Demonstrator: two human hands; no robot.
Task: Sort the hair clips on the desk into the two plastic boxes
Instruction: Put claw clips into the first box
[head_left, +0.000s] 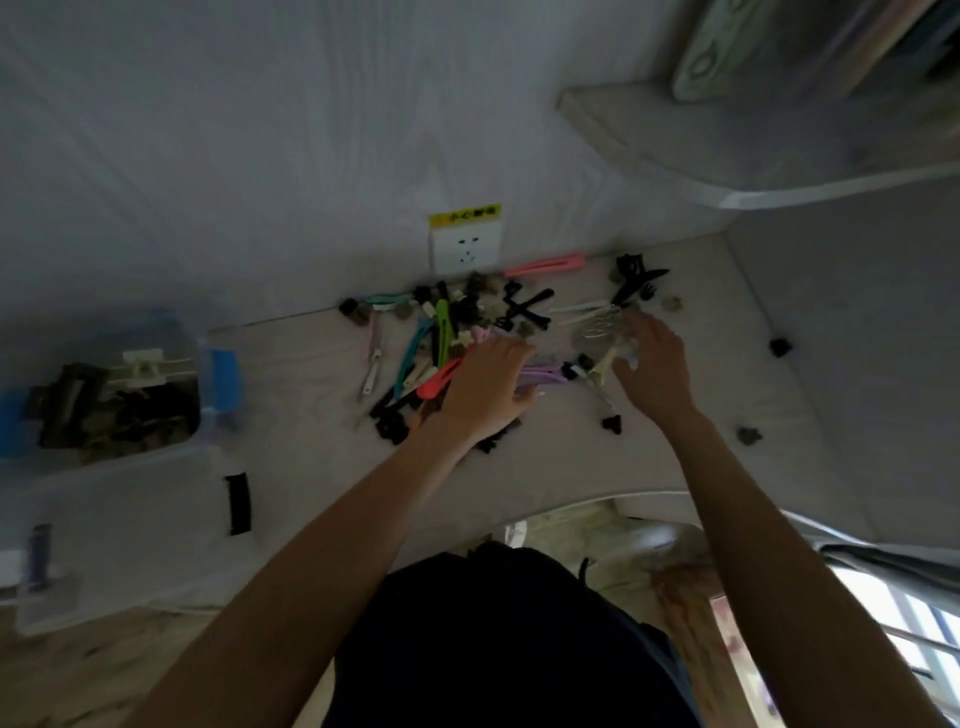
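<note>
**Both hands at the clip pile by the wall**

The table (291, 358) was bounded by the wall at the back, where a socket (466, 248) was seen, and by a curved front edge near the body. Bare surface was left to the right of the pile of hair clips (441, 332), which lay against the back edge. The left hand (485, 387) was laid on the pile's middle, fingers spread. The right hand (655, 366) was reached in beside it; whether anything was held could not be told. Two plastic boxes were seen at the left: the far box (208, 410) held dark clips, the near box (130, 545) just in front of it.
</note>
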